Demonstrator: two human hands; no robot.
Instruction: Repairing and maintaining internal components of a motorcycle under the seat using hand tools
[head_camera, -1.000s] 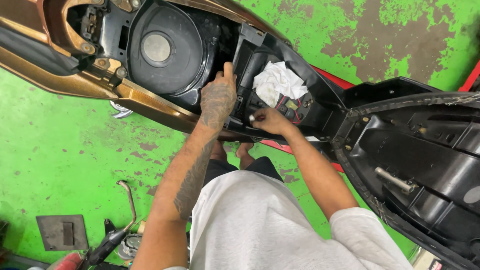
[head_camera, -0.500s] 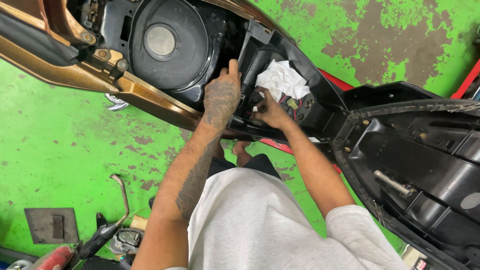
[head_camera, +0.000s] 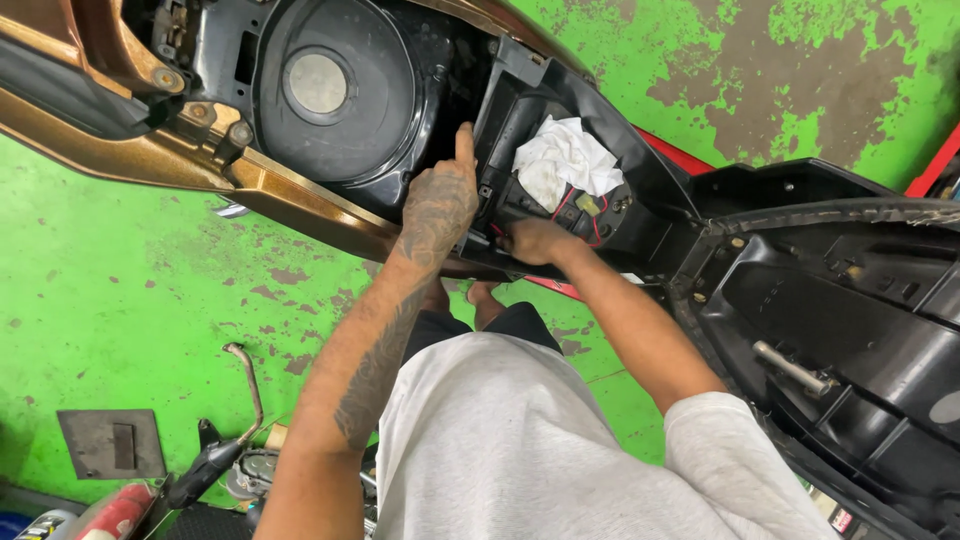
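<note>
Seen from above, a person in a grey shirt leans over an opened scooter whose bronze body panel (head_camera: 300, 195) runs across the upper left of the frame. Both hands are at the black battery compartment (head_camera: 520, 110) in the upper centre.

The left hand (head_camera: 440, 205), tattooed on its back, rests against the left wall of that compartment with its forefinger stretched straight up along the edge and the other fingers curled loosely against the plastic; its grip closes on nothing that can be seen.

The right hand (head_camera: 532, 240) sits just below and right of it, at the lower lip of the compartment, fingers bent in around the red wires (head_camera: 565, 205) there. Whether it actually pinches a wire or a connector cannot be told, as the fingertips are hidden.

A crumpled white rag (head_camera: 562, 160) lies inside the compartment, just above the wires. To the left is the round black storage tub with a grey disc (head_camera: 318, 82) at its centre. The raised seat's black underside (head_camera: 850, 330) fills the right of the frame. The floor (head_camera: 120, 280) is worn green paint, with a bent metal lever (head_camera: 248, 385) at lower left.
</note>
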